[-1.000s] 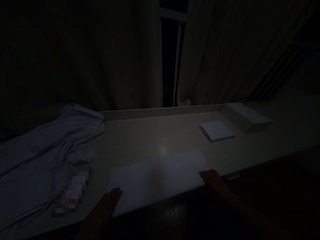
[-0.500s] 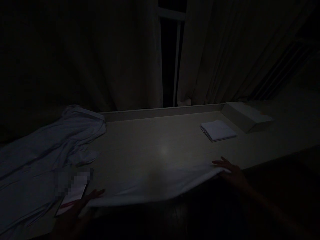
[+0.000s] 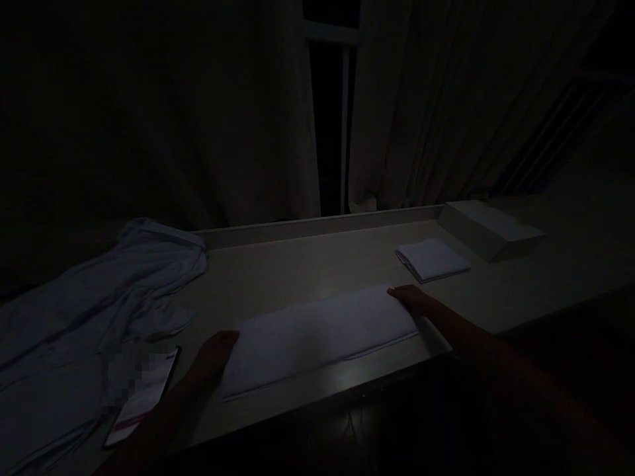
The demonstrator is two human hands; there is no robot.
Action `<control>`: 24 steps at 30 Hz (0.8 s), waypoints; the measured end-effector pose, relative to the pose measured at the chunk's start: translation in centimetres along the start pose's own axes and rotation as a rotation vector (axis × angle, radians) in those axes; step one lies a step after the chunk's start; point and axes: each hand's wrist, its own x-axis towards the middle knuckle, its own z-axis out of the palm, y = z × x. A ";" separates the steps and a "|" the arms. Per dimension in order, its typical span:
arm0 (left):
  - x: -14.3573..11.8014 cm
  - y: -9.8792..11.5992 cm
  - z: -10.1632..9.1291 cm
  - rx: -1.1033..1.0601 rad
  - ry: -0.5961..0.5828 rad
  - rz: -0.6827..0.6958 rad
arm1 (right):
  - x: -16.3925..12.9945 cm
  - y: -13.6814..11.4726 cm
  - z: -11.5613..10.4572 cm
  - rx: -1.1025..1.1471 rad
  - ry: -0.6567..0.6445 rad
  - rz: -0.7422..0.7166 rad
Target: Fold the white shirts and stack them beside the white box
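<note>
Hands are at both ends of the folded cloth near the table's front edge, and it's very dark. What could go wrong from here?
The long folded cloth lies close to the table front edge, so a pull toward the body might drag it off. The phone beside the left hand could get knocked. In this dim light, layer edges near the right hand may misalign unnoticed.

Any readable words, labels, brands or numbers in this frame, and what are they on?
None can be read.
The card or phone-like flat item at the table's near left edge shows a pink stripe, but it is partly pixelated and too dark to read.
The white box, the small folded cloth and the long folded cloth between the hands show no print.
</note>
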 end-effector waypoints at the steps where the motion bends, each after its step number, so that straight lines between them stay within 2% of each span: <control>1: -0.2 -0.7 0.3 -0.036 -0.026 -0.010 | 0.0 0.5 0.0 0.001 -0.003 0.029; 7: -3.3 -4.1 -0.8 -0.259 -0.192 -0.129 | -1.7 3.5 -2.6 -0.003 -0.130 0.122; 11: -5.6 -4.8 -1.1 -0.319 -0.217 -0.151 | -2.8 5.2 -3.7 -0.109 -0.213 0.140; 14: -6.1 -5.0 -1.0 -0.300 -0.223 -0.177 | -3.2 6.1 -3.7 -0.074 -0.246 0.231; 18: -5.8 -6.0 -0.6 -0.308 -0.203 -0.219 | -3.6 7.5 -3.4 0.000 -0.193 0.290; 24: -5.6 -6.5 0.4 -0.274 -0.195 -0.193 | -3.6 9.5 -2.3 -0.152 -0.011 0.174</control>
